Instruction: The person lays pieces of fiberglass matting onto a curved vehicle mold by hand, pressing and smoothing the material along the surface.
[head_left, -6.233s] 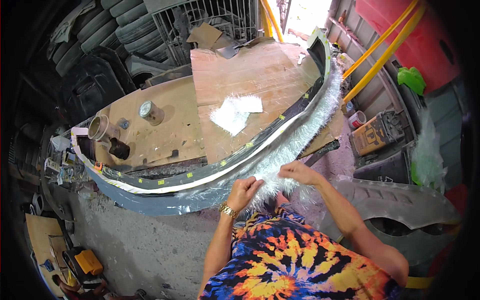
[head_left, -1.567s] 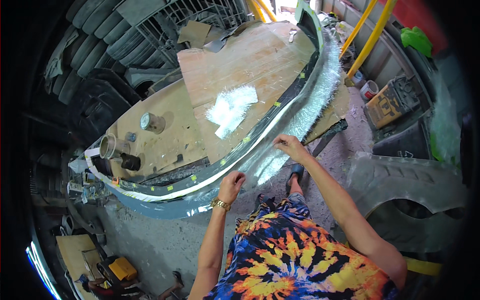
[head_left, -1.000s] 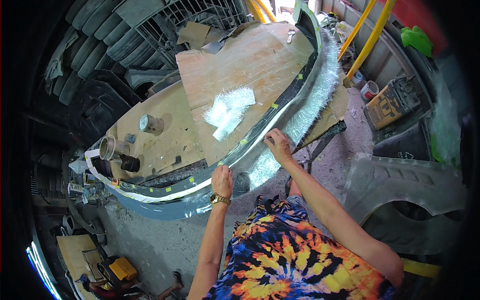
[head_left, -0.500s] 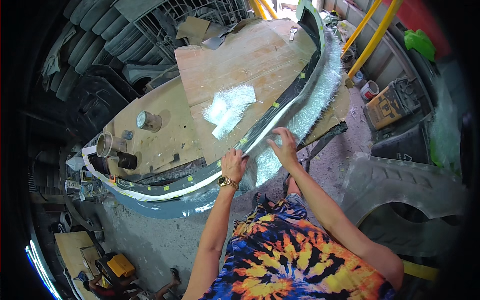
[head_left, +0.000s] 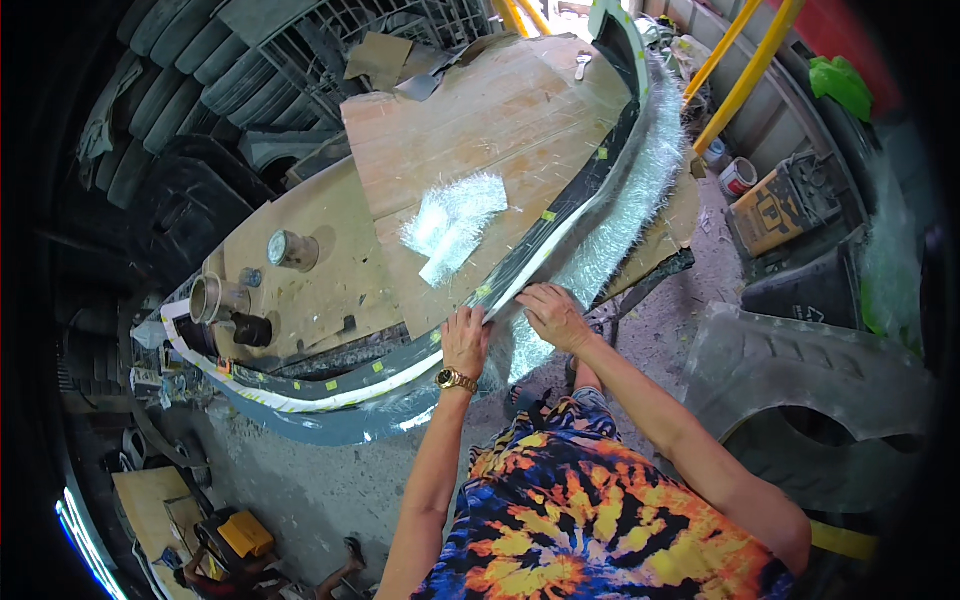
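Observation:
My left hand [head_left: 464, 338] rests on the white edge strip [head_left: 390, 356] of a long curved dark part [head_left: 563, 225] with several small yellow tabs, its fingers close together over the rim. Just right of it, my right hand [head_left: 553, 316] has bent fingers gripping the same rim. Frayed glass-fibre mat [head_left: 640, 195] lies along the part's outer side and under both hands; exactly what my fingertips hold is hard to see. Loose pieces of white mat [head_left: 452, 222] lie on a cardboard sheet [head_left: 420, 130] inside the curve.
Tins [head_left: 293, 251], a bucket [head_left: 218, 299] and a brush [head_left: 583, 64] sit on the board. Tyres [head_left: 190, 70] and a cage stand behind. Yellow frame [head_left: 740, 90] and grey body panel [head_left: 780, 370] are at right. Another person's leg [head_left: 340, 575] shows at lower left.
My left hand has moved up and forward onto the rim, right of where it was. My right hand lifted with fingers apart, then came down lower on the rim beside the left.

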